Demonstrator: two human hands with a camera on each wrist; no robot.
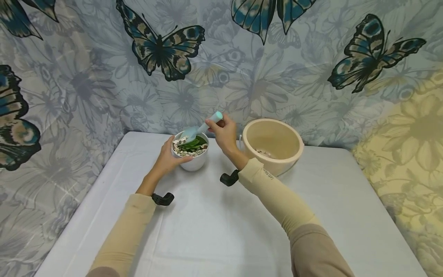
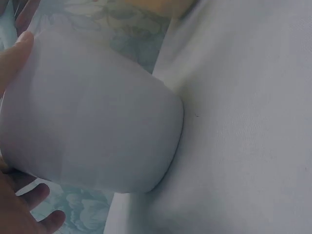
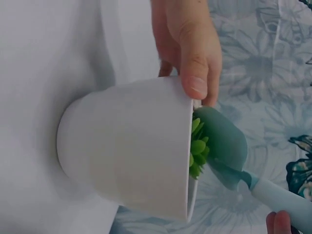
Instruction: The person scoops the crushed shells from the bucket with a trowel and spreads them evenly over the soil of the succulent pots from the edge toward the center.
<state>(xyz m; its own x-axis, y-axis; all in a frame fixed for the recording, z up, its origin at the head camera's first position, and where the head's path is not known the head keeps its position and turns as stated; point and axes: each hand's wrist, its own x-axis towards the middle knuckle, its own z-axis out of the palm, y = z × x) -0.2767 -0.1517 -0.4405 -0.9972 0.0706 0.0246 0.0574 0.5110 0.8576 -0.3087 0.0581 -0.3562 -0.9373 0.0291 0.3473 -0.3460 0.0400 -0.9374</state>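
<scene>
Both hands are occupied as I watch from my end: the left hand (image 1: 166,157) curls round the side of the white pot (image 1: 194,164), thumb at the rim, while the right hand (image 1: 225,135) pinches the scoop (image 1: 201,128) by its pale blue handle. I'd want that left grip firm enough to steady the pot, but with the thumb a little lower, since the right wrist view puts it just beside the blade. The pot stands on the desk (image 1: 207,231), to the left of the tan bucket (image 1: 283,165). The scoop slants down over the rim on the left hand's side, its blade close above the green plant (image 1: 194,144). I can't tell how much it carries; pale chips (image 1: 180,151) show at its tip and round the plant. My judgement is that a slow roll of the wrist, tip low, would serve best, letting pieces slide in beside the rim rather than onto the leaves. Farther right, the bucket has a few pale bits (image 1: 265,154) on its floor.
</scene>
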